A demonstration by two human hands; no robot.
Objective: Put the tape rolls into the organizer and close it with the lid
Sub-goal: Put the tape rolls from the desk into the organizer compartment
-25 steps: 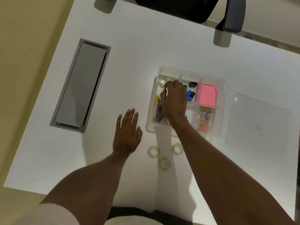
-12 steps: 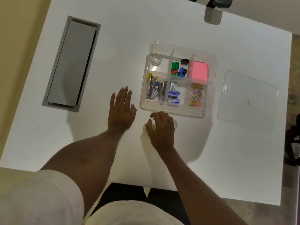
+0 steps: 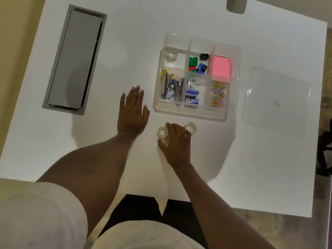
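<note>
A person's right hand [image 3: 177, 141] curled over a tape roll [image 3: 162, 132] near the desk's [image 3: 233, 159] front edge, grip closing on it but seemingly not yet lifted. Another roll [image 3: 190, 127] lay just beside. The left hand [image 3: 132, 112] rested flat and open, likely bracing. One glossy translucent ring [image 3: 171, 54] already sat in the clear plastic organizer's [image 3: 188, 115] far-left compartment (others held staplers, clips, pink notes). The flat clear lid [image 3: 274, 101] waited toward the right edge.
</note>
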